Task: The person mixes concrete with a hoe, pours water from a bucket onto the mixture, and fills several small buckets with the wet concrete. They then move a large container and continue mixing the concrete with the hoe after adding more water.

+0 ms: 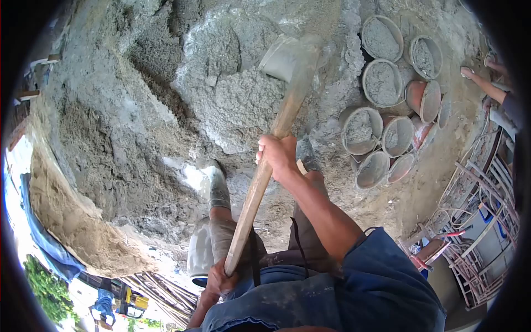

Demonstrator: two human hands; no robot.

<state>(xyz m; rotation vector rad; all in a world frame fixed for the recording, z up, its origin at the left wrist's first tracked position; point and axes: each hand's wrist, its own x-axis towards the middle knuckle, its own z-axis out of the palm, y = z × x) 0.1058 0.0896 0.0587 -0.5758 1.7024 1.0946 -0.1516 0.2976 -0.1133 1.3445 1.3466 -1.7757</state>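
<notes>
I hold a hoe by its long wooden handle [253, 207], which runs slantwise up from my waist. My right hand [278, 154] is wrapped round the middle of the handle. Lower down, my left hand [221, 278] grips the butt end close to my body. At the far end, the hoe's grey, cement-coated blade [282, 59] rests at a heap of wet grey concrete [243, 102]. The blade's lower edge meets the mix.
Several buckets, among them one filled with concrete [383, 83], stand at the right. Another person's leg [481, 84] shows beyond them. A pale bucket [199, 249] sits by my left leg. Metal frames [481, 221] are piled at lower right; sand [72, 221] lies left.
</notes>
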